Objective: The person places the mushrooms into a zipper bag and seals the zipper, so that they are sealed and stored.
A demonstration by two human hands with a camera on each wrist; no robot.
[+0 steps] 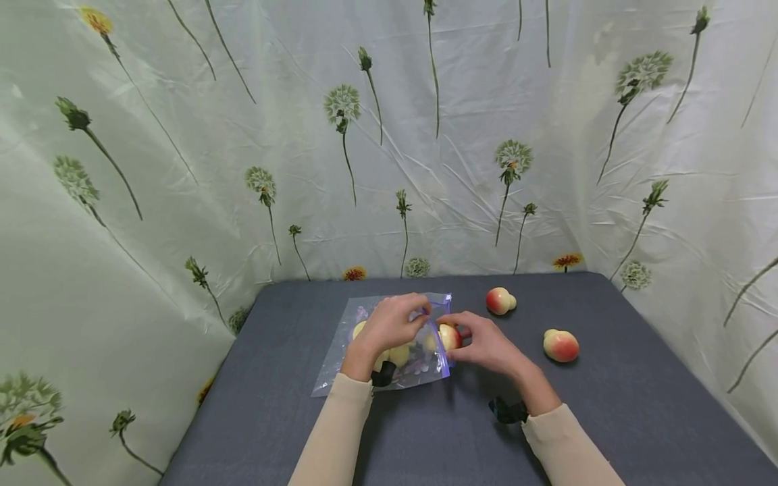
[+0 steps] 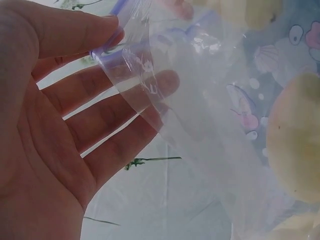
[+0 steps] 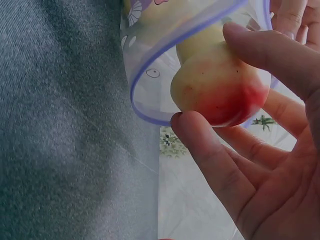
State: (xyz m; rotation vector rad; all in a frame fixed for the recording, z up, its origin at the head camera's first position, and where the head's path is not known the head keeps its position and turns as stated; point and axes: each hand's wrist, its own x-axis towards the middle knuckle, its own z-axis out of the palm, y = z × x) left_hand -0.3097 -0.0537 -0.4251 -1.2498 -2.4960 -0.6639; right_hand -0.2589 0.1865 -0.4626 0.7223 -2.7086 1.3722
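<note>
A clear zip bag [image 1: 346, 364] with purple zip edges and printed pink figures lies on the table, its mouth held up toward the right. My left hand [image 1: 396, 322] pinches the upper rim of the mouth between thumb and index finger, the other fingers [image 2: 110, 145] spread along the film. In the bag are several yellow fruits [image 2: 295, 140]. My right hand [image 1: 486, 343] grips a red-and-yellow pear-shaped fruit [image 3: 220, 85] by its red end, thumb and fingers around it. The fruit's paler narrow end is inside the bag's purple rim [image 3: 150, 62].
Two more red-and-yellow pear-shaped fruits lie on the dark grey table [image 1: 273, 432] to the right: one at the back [image 1: 500, 301], one nearer the right side [image 1: 561, 345]. A white curtain [image 1: 292, 135] with dandelion prints hangs behind and beside the table.
</note>
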